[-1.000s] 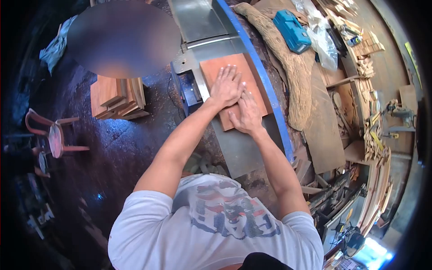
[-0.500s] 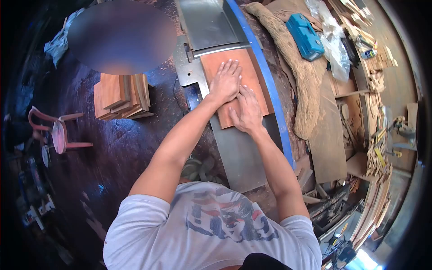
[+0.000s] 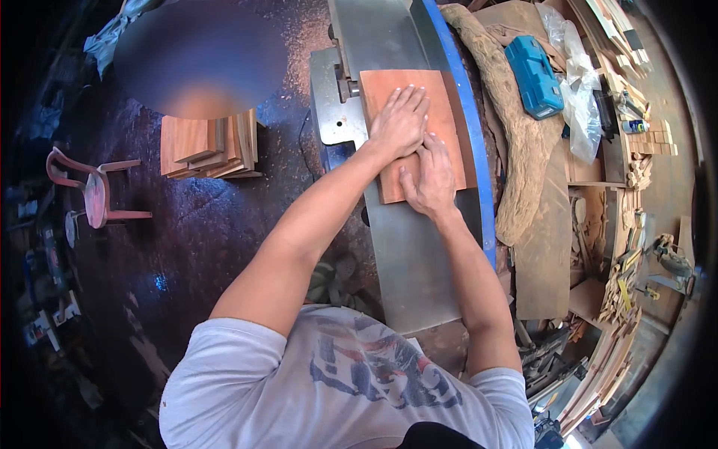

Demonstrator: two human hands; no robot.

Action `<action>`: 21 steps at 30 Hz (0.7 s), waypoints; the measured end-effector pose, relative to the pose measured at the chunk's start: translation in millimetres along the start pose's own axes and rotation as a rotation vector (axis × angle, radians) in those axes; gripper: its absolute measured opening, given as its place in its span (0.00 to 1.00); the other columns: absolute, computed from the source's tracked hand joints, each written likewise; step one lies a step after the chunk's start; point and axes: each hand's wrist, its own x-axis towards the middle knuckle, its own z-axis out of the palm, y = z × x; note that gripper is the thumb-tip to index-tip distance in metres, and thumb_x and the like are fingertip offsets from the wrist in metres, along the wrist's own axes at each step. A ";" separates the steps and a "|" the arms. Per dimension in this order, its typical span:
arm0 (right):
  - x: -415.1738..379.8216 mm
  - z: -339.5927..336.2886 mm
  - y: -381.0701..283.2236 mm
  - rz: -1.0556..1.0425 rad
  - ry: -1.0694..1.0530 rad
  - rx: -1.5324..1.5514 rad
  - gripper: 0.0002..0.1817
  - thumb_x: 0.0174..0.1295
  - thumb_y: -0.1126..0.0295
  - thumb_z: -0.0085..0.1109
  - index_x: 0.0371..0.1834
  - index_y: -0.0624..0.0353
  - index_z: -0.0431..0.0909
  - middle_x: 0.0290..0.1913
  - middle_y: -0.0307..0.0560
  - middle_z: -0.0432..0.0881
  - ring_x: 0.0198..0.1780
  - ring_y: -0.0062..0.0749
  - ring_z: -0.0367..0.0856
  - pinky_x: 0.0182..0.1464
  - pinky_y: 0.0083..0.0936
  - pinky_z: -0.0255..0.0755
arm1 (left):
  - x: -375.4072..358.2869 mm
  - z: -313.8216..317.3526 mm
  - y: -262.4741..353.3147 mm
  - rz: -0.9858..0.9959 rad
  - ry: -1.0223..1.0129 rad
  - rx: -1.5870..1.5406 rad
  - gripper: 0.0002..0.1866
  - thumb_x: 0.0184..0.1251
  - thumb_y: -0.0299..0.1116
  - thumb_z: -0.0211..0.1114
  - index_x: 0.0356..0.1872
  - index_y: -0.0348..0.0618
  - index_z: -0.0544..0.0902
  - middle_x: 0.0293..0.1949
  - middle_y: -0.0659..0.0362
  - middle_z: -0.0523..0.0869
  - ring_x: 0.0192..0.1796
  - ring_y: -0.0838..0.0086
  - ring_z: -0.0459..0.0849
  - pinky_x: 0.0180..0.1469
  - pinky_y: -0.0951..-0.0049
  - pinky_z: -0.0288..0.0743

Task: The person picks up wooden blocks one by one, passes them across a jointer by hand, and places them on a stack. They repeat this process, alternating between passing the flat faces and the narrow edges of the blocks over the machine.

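My left hand [image 3: 400, 125] lies flat on a reddish-brown wooden board [image 3: 444, 97], fingers stretched out towards its far end. Close behind and to the right, my right hand [image 3: 431, 179] rests on the same board with its fingers extended, their tips near the left hand. Under the board is the long metal bed of a jointer [image 3: 413, 262], and the board covers the bar-like gap across the bed. Along the right side runs the machine's fence [image 3: 476, 161] with a blue edge.
Left of the machine stands a stack of boards [image 3: 198, 142], with a blurred patch above it. A pink chair [image 3: 96, 196] is further left. On the right are a long rough log [image 3: 516, 172], a teal case [image 3: 534, 77], clear plastic [image 3: 582, 105] and piled wood strips [image 3: 624, 288].
The board has slid forward along the bed under both hands and now hides the crosswise gap. The camera view has shifted, so the machine appears further right.
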 end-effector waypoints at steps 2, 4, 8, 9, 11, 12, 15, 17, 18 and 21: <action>5.4 -0.1 -0.9 0.005 0.000 0.004 0.32 0.62 0.61 0.67 0.66 0.72 0.73 0.71 0.69 0.73 0.77 0.68 0.66 0.80 0.58 0.58 | 2.9 2.1 -4.2 0.012 0.039 -0.001 0.23 0.80 0.37 0.53 0.68 0.33 0.79 0.75 0.44 0.76 0.79 0.50 0.69 0.83 0.48 0.56; 8.9 -0.8 -1.8 0.005 0.011 0.011 0.31 0.62 0.62 0.67 0.64 0.72 0.74 0.71 0.69 0.73 0.76 0.68 0.67 0.79 0.57 0.59 | 5.0 3.6 -6.3 0.018 0.061 -0.006 0.23 0.80 0.37 0.54 0.66 0.33 0.80 0.74 0.44 0.77 0.79 0.51 0.70 0.83 0.49 0.57; 19.9 3.6 4.5 0.009 0.048 0.056 0.26 0.62 0.66 0.67 0.60 0.69 0.77 0.68 0.67 0.76 0.74 0.67 0.71 0.77 0.56 0.63 | 11.5 2.7 -14.2 0.016 0.072 -0.012 0.23 0.80 0.37 0.53 0.66 0.33 0.80 0.74 0.44 0.77 0.79 0.51 0.70 0.83 0.49 0.57; 23.4 4.9 7.5 0.015 0.055 0.074 0.24 0.62 0.68 0.67 0.59 0.68 0.78 0.67 0.66 0.77 0.73 0.66 0.72 0.76 0.56 0.65 | 13.8 2.4 -15.7 0.016 0.075 -0.010 0.23 0.80 0.37 0.53 0.66 0.34 0.81 0.74 0.45 0.77 0.79 0.51 0.70 0.83 0.50 0.57; 30.8 12.5 11.6 0.014 0.097 0.059 0.19 0.63 0.71 0.65 0.56 0.67 0.80 0.65 0.65 0.79 0.71 0.65 0.74 0.74 0.54 0.67 | 18.6 1.3 -20.3 0.012 0.061 -0.012 0.23 0.81 0.37 0.52 0.67 0.35 0.79 0.75 0.45 0.76 0.79 0.50 0.69 0.83 0.48 0.57; 33.1 16.0 13.2 0.015 0.119 0.052 0.17 0.63 0.73 0.64 0.54 0.66 0.80 0.64 0.64 0.80 0.70 0.64 0.75 0.73 0.53 0.68 | 20.2 1.3 -21.9 0.011 0.053 -0.013 0.23 0.82 0.37 0.51 0.68 0.35 0.79 0.75 0.45 0.75 0.79 0.50 0.69 0.83 0.48 0.57; 43.5 26.5 16.1 0.017 0.172 0.022 0.12 0.65 0.76 0.61 0.51 0.65 0.81 0.63 0.62 0.81 0.69 0.62 0.76 0.72 0.52 0.69 | 28.3 2.6 -30.9 0.012 0.061 -0.018 0.22 0.81 0.36 0.51 0.67 0.36 0.79 0.75 0.45 0.75 0.79 0.50 0.69 0.83 0.48 0.58; 49.7 29.7 17.3 0.017 0.170 0.005 0.12 0.65 0.76 0.60 0.50 0.65 0.81 0.63 0.61 0.81 0.69 0.61 0.76 0.72 0.52 0.69 | 32.6 3.1 -36.2 0.011 0.043 0.006 0.22 0.81 0.36 0.52 0.67 0.37 0.79 0.75 0.45 0.75 0.79 0.50 0.69 0.83 0.48 0.58; 54.0 29.8 18.5 0.017 0.172 -0.005 0.11 0.65 0.76 0.60 0.50 0.64 0.81 0.63 0.61 0.81 0.69 0.61 0.76 0.72 0.52 0.69 | 36.5 2.9 -38.6 0.013 0.036 0.018 0.22 0.81 0.36 0.52 0.67 0.37 0.79 0.75 0.45 0.75 0.79 0.50 0.69 0.83 0.48 0.59; 64.9 30.7 18.6 0.014 0.177 -0.010 0.11 0.66 0.75 0.60 0.50 0.64 0.81 0.64 0.59 0.81 0.69 0.60 0.77 0.72 0.52 0.69 | 44.7 2.7 -46.2 0.017 0.022 0.036 0.22 0.81 0.36 0.52 0.68 0.38 0.79 0.75 0.46 0.75 0.79 0.51 0.69 0.83 0.48 0.59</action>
